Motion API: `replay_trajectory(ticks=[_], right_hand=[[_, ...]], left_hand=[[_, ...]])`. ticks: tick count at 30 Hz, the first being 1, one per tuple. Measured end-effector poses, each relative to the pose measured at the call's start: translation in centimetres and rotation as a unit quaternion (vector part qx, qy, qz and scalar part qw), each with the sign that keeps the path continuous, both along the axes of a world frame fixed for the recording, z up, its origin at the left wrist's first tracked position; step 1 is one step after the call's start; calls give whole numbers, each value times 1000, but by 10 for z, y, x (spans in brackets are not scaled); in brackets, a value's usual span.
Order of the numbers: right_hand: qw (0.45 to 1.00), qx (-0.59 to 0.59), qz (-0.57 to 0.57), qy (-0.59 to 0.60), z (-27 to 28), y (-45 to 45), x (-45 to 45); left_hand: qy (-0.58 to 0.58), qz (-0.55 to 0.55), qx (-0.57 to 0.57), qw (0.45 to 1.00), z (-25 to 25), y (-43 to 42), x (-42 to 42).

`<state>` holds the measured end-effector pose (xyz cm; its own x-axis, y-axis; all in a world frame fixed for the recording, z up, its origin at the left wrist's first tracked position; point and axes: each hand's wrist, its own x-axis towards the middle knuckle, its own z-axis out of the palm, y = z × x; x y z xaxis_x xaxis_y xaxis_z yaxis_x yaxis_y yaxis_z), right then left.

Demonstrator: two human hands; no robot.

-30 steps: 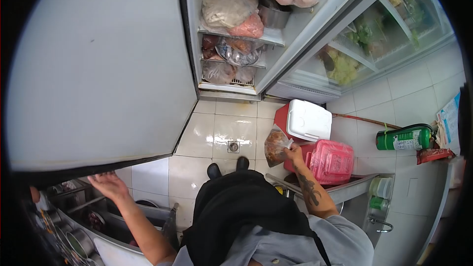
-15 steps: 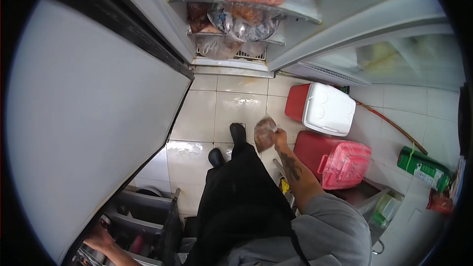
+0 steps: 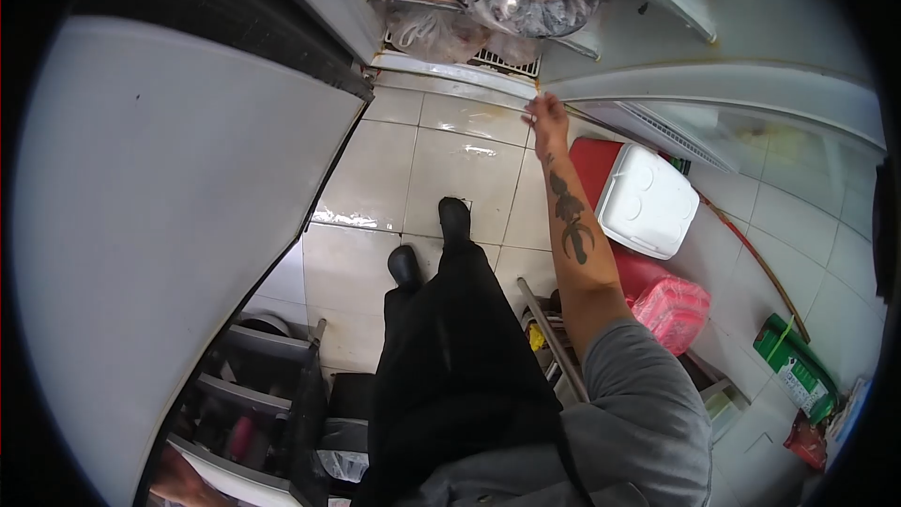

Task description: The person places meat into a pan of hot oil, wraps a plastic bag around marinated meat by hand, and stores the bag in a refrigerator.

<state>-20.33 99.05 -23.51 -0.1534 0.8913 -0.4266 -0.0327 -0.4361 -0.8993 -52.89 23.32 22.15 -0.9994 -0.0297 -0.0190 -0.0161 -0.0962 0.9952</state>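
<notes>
My right hand (image 3: 547,115) is stretched forward beside the lower right corner of the refrigerator opening. Its fingers are apart and I see nothing in them. Just left of it runs the refrigerator sill (image 3: 455,80). Above that, a clear plastic bag (image 3: 441,33) lies on the bottom rack, and a silvery plastic-wrapped bundle (image 3: 511,5) sits on the shelf over it. At the lower left, my left hand (image 3: 183,481) is by the edge of the big open door (image 3: 188,225). That hand's fingers are mostly hidden, so its grip does not show.
On the tiled floor to the right stand a red cooler with a white lid (image 3: 648,202) and a red bin with a pink lid (image 3: 671,314). A long stick (image 3: 755,253) and a green container (image 3: 798,371) are farther right. Dark drawers (image 3: 253,404) stand at lower left.
My right hand has moved forward to the refrigerator and the clear bag of brownish food is no longer in it or in view. My left hand has shifted slightly down. The view has tilted.
</notes>
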Motion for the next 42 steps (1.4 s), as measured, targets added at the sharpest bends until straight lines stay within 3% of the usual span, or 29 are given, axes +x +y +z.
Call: replay_trajectory(ticks=[3,6,8,10,11,15,19,22,24,27,30,31,36,38,40,41,42], right_hand=[[996,-41,53,-55,-15,-30,8],[983,-92,91,-133,-31,-43,21],[971,-89,165,-147,-48,-64,44],[959,-118,219,-135,-60,-94,75],[930,-110,267,-228,-49,-113,80],[843,-36,387,-373,-59,-187,152],[780,-116,437,-433,35,-239,185],[771,-93,463,-427,63,-265,233],[768,-119,465,-423,101,-273,238],[783,-68,455,-418,154,-280,230],[781,16,514,-354,164,-269,219],[756,105,531,-369,170,-268,209],[771,293,522,-219,225,-278,128],[784,236,551,-161,261,-288,105],[777,172,590,-133,291,-297,92],[749,282,589,-112,289,-301,91],[757,218,606,-115,298,-305,93]], left_hand=[[3,9,-11,1000,3,-1,1],[-47,-64,55,995,10,10,6],[-60,13,74,995,14,50,15],[-35,242,31,969,13,110,23],[-41,225,41,973,14,105,20],[-41,188,61,980,11,103,21],[-45,78,100,991,2,72,17],[-50,18,152,987,-17,45,14],[-53,80,142,985,-8,76,30],[-11,70,54,996,-13,82,56],[61,-10,3,998,-27,75,88],[39,-8,34,999,-26,75,102],[-27,-74,92,993,-8,89,186],[-67,-58,99,991,-6,98,221],[-60,-132,60,988,-45,71,240],[-54,-161,38,985,-49,66,250],[-87,-138,20,986,-49,63,262]])
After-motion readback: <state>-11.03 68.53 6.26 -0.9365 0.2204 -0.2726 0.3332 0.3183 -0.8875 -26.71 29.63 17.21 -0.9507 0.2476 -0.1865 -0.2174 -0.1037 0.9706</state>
